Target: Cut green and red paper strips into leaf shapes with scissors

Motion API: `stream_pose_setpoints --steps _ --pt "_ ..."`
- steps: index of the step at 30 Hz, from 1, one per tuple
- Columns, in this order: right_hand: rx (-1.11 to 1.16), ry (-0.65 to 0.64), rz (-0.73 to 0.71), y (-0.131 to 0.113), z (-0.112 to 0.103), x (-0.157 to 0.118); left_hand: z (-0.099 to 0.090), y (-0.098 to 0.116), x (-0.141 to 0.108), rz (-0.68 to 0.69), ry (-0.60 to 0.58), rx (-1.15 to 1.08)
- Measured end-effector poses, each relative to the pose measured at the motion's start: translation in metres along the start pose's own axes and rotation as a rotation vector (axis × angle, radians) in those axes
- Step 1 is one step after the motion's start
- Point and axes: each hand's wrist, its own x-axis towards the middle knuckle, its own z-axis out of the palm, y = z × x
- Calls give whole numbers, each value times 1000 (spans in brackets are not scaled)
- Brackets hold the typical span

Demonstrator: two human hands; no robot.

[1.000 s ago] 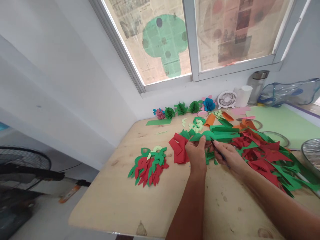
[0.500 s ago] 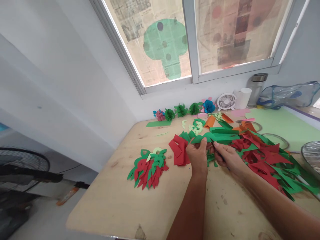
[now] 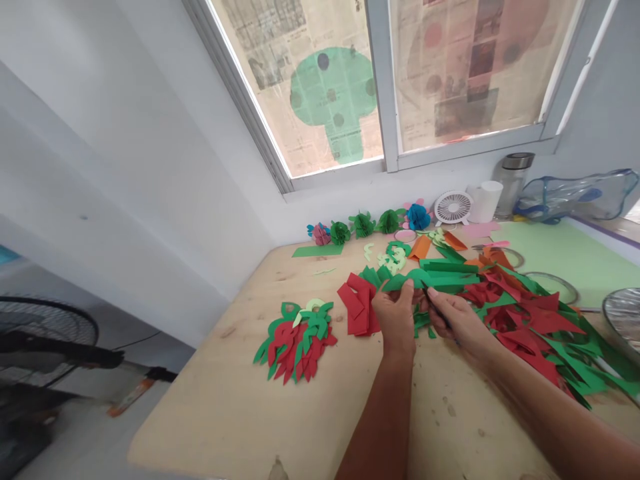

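Between the thumb and fingers of my left hand (image 3: 395,313) is a folded strip of green paper (image 3: 417,277) with a wavy edge. My right hand (image 3: 457,317) is closed on dark scissors (image 3: 441,317), mostly hidden by the fingers, with their dark tip against the paper. Both hands are close together above the table. Folded red paper pieces (image 3: 357,303) lie just left of my left hand. Green scraps (image 3: 423,325) show beneath the hands. Farther left is a pile of red and green cut-out leaf shapes (image 3: 300,343).
Red and green offcuts (image 3: 535,327) heap up on the right of the wooden table (image 3: 260,420). Paper flowers (image 3: 364,225), a small white fan (image 3: 453,208), a white cup (image 3: 486,201) and a glass bottle (image 3: 513,183) stand along the wall. A larger fan (image 3: 55,340) is beyond the left edge.
The view has shifted slightly, so the scene sits a little lower. Both hands keep their hold, with the scissors' tip still at the green paper.
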Motion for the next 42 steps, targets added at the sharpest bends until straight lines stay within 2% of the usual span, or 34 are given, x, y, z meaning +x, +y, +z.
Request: stream_pose_setpoints --steps 20,29,42 --pt "-82 -11 -22 0 -2 3 -3 -1 4 -39 -55 -48" --pt "-97 10 -10 -4 -1 1 -5 0 7 -86 -137 -24" --pt "-146 -33 -9 -11 0 0 -5 0 7 -74 -69 -38"
